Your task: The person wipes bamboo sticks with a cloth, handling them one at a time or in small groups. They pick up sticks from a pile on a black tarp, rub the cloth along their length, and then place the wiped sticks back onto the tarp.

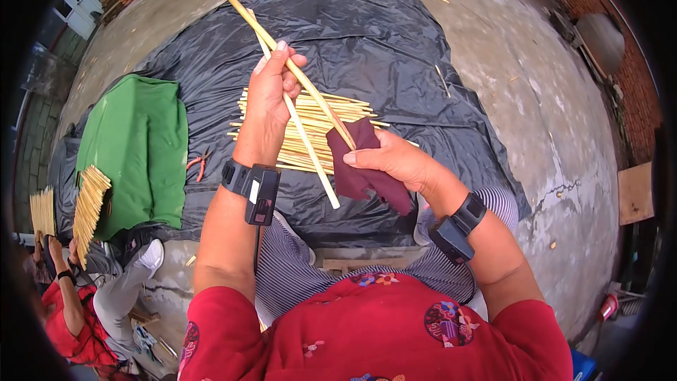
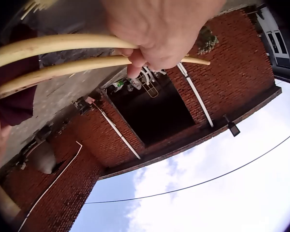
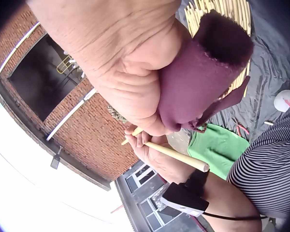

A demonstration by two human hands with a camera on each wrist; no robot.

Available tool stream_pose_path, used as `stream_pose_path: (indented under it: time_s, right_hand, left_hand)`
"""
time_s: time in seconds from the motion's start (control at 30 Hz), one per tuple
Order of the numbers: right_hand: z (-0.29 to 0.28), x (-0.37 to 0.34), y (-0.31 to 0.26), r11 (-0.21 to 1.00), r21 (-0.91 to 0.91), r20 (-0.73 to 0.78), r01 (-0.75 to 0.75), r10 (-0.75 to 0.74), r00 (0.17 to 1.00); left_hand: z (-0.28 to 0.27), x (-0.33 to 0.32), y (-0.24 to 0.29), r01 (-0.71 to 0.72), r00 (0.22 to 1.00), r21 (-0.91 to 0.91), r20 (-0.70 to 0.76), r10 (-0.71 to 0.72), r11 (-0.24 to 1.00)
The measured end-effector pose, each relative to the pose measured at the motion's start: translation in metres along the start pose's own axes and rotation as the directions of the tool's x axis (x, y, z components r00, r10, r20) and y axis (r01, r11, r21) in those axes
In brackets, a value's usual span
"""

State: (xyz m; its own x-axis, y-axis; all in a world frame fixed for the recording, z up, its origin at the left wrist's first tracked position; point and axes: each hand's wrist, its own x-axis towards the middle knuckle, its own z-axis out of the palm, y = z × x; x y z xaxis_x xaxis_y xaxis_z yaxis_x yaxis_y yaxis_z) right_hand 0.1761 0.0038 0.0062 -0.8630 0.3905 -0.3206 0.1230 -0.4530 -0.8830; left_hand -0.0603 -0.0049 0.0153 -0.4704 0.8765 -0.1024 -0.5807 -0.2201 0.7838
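My left hand [image 1: 271,92] grips two pale peeled sticks that cross at the fingers. The longer stick [image 1: 243,10] slants from upper left down to my right hand [image 1: 398,162]. Its lower end sits in a maroon cloth [image 1: 363,176], which my right fingers and thumb pinch around it. The other stick [image 1: 310,148] angles down with its lower end free, beside the cloth. In the right wrist view the cloth [image 3: 198,82] bunches under my right hand and hides the wrapped end. Below both hands lies a pile of similar sticks [image 1: 352,107].
A black plastic sheet [image 1: 331,28] covers the ground. To the left are a green cloth [image 1: 134,148], red-handled pliers [image 1: 198,165] and a bundle of sticks [image 1: 90,204]. Another person [image 1: 70,310] in red sits at lower left, hands near more sticks [image 1: 42,210].
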Motion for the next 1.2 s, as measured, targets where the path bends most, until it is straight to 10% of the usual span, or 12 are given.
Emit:
stream_pose_path:
  time_s: [0.2,0.33,0.47,0.73,1.07,1.2]
  right_hand:
    - [-0.022,-0.006,0.006,0.934,-0.357,-0.177,-0.021,-0.046,0.983]
    - [-0.028,-0.014,-0.014,0.984,-0.142,-0.358,0.108,-0.152,0.921]
    - [-0.011,-0.019,-0.025,0.976,-0.017,-0.280,0.219,-0.214,0.936]
    - [-0.004,0.023,0.011,0.865,-0.360,-0.137,0.349,-0.419,0.898]
    - [-0.002,0.006,-0.011,0.938,0.345,-0.065,-0.016,0.041,0.997]
    - [0.002,0.005,-0.010,0.979,0.200,-0.046,-0.026,0.036,0.998]
  left_hand:
    - [-0.032,0.015,0.043,-0.317,0.885,0.089,-0.332,0.328,0.944]
    - [-0.027,0.008,0.033,-0.330,0.866,0.196,-0.327,0.379,0.923]
    - [0.006,-0.004,-0.003,-0.281,0.920,0.263,-0.201,0.337,0.923]
    - [0.052,-0.043,-0.063,-0.094,0.992,0.170,-0.063,0.106,0.981]
    - [0.050,-0.037,-0.047,0.029,0.996,0.237,0.078,-0.048,0.971]
    - [0.038,-0.023,-0.033,-0.012,0.996,0.107,0.094,0.002,0.994]
